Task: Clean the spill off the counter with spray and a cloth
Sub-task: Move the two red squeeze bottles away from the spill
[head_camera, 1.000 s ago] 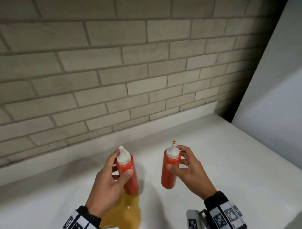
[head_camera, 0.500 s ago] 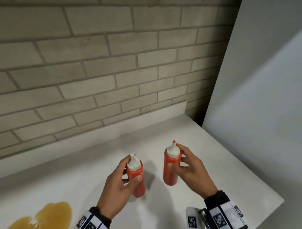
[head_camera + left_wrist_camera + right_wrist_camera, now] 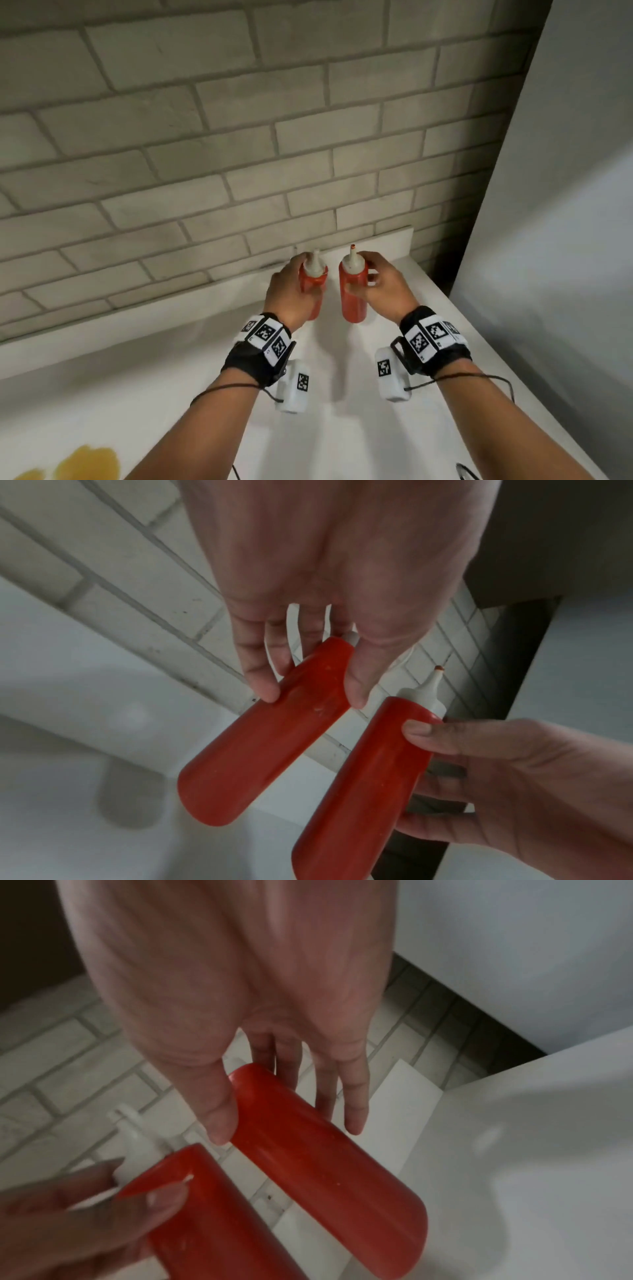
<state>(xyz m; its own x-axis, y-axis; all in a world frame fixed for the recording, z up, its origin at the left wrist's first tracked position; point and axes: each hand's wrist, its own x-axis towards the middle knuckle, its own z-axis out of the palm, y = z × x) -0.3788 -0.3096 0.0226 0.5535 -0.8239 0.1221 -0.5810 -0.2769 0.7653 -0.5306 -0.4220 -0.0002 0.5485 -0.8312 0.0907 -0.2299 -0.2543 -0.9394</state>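
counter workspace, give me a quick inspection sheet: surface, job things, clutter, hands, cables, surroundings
surface: white counter, yellow spill at its near left edge, not wiped
job's things: spray and cloth, nothing seen
clutter: two red squeeze bottles with white nozzles, left bottle and right bottle, side by side near the wall, apart from the spill
grippers: left hand grips the left bottle, right hand grips the right bottle
cables: thin black cable runs from each wrist band along the forearm
surroundings: pale brick wall behind, plain white panel at right
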